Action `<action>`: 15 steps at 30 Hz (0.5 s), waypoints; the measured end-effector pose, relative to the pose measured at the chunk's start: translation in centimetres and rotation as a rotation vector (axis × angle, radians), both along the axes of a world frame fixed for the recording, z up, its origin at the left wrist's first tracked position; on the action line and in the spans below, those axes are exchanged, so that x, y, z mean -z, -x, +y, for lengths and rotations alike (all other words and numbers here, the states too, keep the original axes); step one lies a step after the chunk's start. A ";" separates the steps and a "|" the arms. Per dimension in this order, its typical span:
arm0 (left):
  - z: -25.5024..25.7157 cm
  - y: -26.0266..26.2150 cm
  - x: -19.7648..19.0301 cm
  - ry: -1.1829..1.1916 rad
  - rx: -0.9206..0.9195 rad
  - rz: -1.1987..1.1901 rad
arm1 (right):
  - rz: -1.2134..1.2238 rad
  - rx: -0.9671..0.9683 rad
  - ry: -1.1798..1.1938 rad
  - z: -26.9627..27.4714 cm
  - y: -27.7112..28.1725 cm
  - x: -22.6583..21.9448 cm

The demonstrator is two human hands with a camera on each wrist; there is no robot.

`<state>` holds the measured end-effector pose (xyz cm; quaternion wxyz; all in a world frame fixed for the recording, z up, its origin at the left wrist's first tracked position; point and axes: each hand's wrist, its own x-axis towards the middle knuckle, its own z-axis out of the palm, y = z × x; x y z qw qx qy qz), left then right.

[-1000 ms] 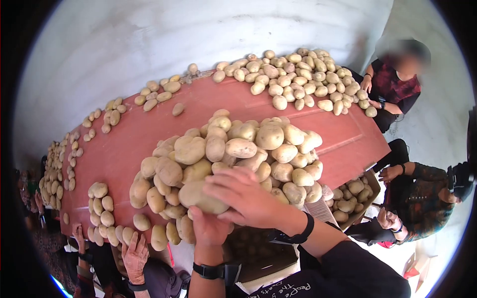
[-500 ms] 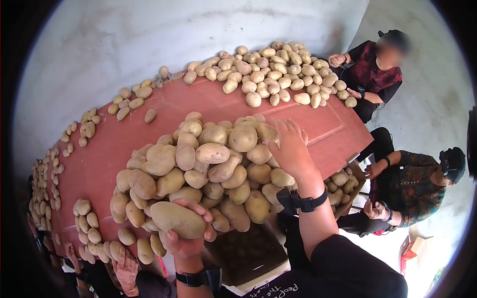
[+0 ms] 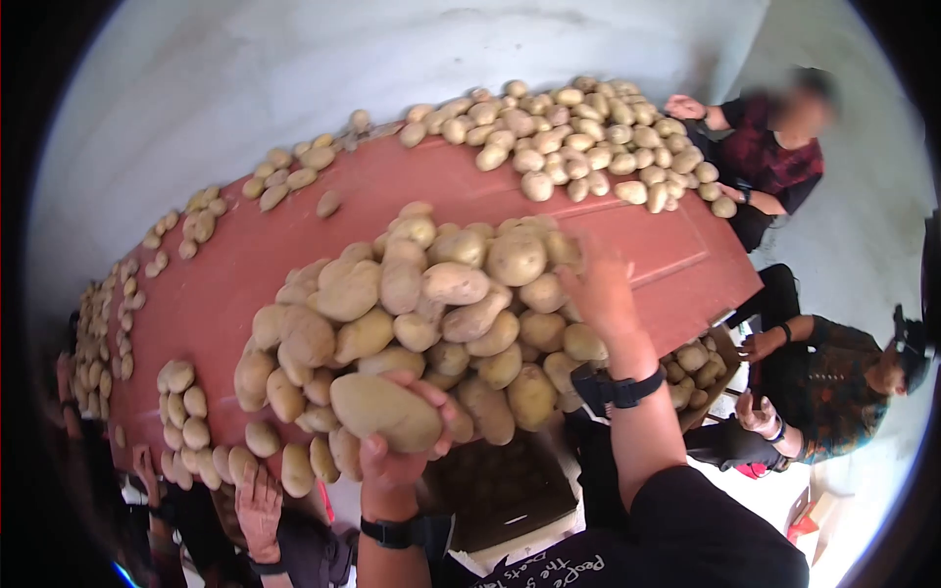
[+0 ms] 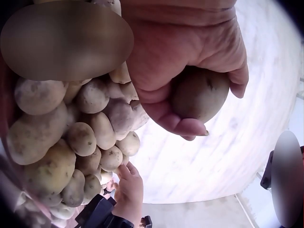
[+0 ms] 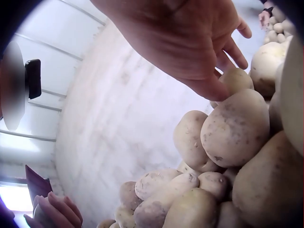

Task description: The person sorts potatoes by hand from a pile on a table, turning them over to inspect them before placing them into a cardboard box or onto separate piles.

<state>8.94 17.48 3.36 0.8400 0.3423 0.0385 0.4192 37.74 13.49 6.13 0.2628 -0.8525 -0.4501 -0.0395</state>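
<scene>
My left hand [image 3: 390, 465] grips a large, long potato [image 3: 385, 412], held up in front of the near side of the heap. In the left wrist view the fingers curl round this potato [image 4: 202, 94]. My right hand [image 3: 602, 292] is at the right end of the potato heap [image 3: 456, 284]. In the right wrist view its fingers are spread and only slightly bent, with the thumb right at a potato [image 5: 236, 81] on the heap's edge. Bands with small cameras sit on both wrists.
The heap lies on a red panelled tabletop [image 3: 392, 186]. More potatoes [image 3: 588, 132] pile along the back, with smaller groups at the left. Boxes of potatoes [image 3: 698, 372] stand below the near edge. Other people sit at the right, and another person's hand [image 3: 259, 510] rests at the near left.
My right hand has left the large potato and moved right to the heap's right end. The left hand keeps its hold on that potato. The head view has shifted slightly.
</scene>
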 end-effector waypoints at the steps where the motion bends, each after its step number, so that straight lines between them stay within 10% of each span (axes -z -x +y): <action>1: 0.0 0.1 -0.1 0.003 -0.017 0.019 | -0.011 0.028 0.023 0.0 0.3 -0.1; 15: -0.1 1.4 0.7 0.064 0.085 -0.143 | 0.254 -0.186 -0.445 -1.0 1.1 -1.4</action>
